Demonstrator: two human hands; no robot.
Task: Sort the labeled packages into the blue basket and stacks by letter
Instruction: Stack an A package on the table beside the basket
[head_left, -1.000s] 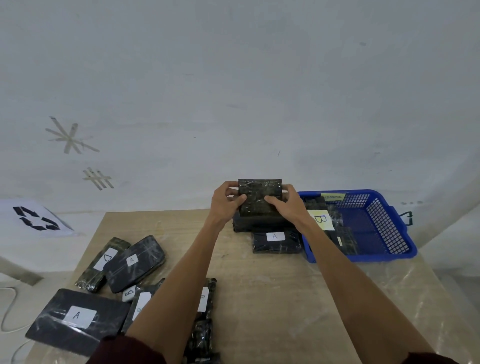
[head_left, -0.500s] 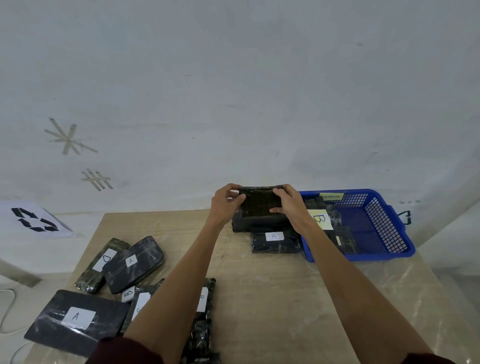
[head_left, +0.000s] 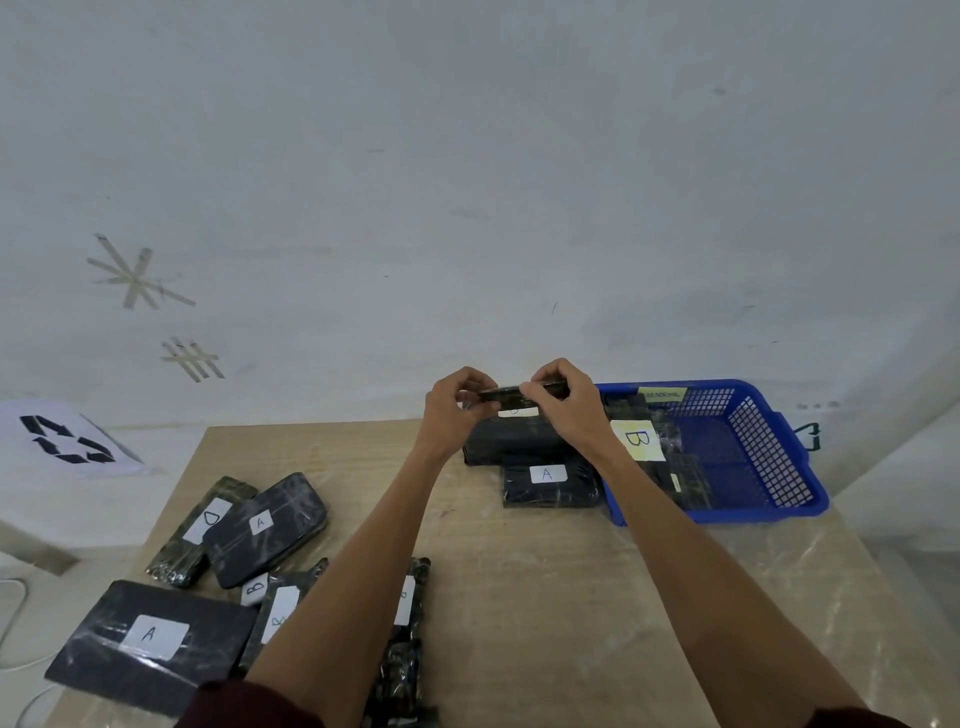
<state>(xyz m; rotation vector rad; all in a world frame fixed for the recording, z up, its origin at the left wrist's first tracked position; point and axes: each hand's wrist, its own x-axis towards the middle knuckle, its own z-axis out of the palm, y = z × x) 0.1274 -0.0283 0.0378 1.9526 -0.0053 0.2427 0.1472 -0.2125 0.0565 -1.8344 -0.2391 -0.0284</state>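
Observation:
My left hand (head_left: 453, 413) and my right hand (head_left: 563, 410) both grip a dark wrapped package (head_left: 511, 397), held nearly edge-on above a black stack (head_left: 511, 441) at the table's far middle. A white label shows just under the held package. In front of that stack lies a package labelled A (head_left: 548, 483). The blue basket (head_left: 769, 457) stands at the far right and holds dark packages, one with a yellow B label (head_left: 636, 439). Unsorted packages lie at the near left: a D package (head_left: 200, 525), an A package (head_left: 267, 525) and a large A package (head_left: 150, 639).
More wrapped packages (head_left: 405, 623) lie between and under my forearms, one showing a B label (head_left: 255, 588). A sheet with a recycling symbol (head_left: 65, 439) sits left of the table. White cables (head_left: 10, 613) run on the floor at the left. The wall stands right behind the table.
The package was tipped from facing me to nearly flat and edge-on, staying over the stack. Both hands kept their grip and rose slightly.

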